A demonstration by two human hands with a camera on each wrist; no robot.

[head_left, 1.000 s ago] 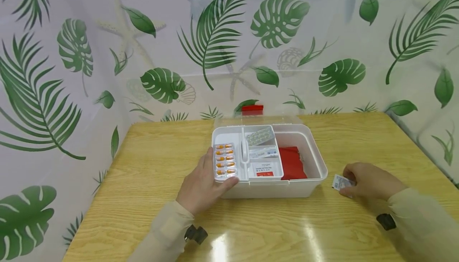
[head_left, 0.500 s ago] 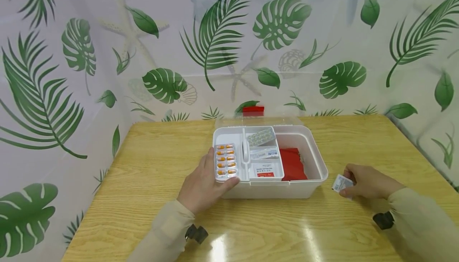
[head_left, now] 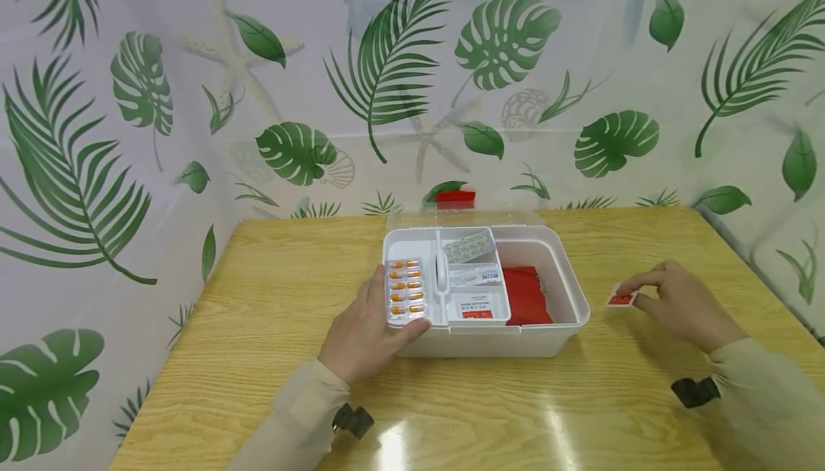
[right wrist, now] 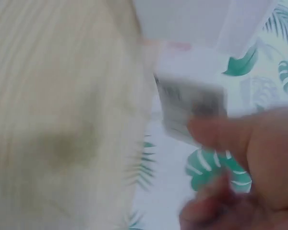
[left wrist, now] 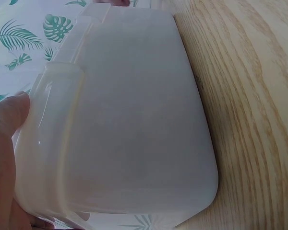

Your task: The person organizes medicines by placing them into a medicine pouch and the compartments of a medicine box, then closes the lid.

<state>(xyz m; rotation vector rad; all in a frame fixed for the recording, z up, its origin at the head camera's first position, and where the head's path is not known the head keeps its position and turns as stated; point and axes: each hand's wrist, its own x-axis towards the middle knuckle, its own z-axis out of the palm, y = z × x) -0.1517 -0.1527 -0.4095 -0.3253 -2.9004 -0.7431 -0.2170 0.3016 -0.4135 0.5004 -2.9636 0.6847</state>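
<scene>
A white plastic medicine box (head_left: 477,341) stands on the table, its inner tray (head_left: 442,242) seated at the left. My left hand (head_left: 361,331) grips the box's front left corner, the thumb lying along the front rim. In that tray lie an orange-and-white capsule blister pack (head_left: 406,290), a second blister pack (head_left: 469,245), a slim white packet (head_left: 475,275) and a flat red-and-white sachet (head_left: 474,305). To the right of the box, my right hand (head_left: 683,306) pinches a small square sachet (head_left: 621,299) above the table, its red-and-white face showing. The right wrist view is blurred.
Red packets (head_left: 525,295) fill part of the box's deep right compartment. Behind it stands the raised clear lid (head_left: 503,217), with a red item (head_left: 455,199) showing there. A leaf-print cloth (head_left: 412,84) closes off the table's (head_left: 290,263) back and sides.
The sachet in my right hand has turned over from its whitish printed face to the red one. The right hand has lifted slightly. My left hand stays on the box corner.
</scene>
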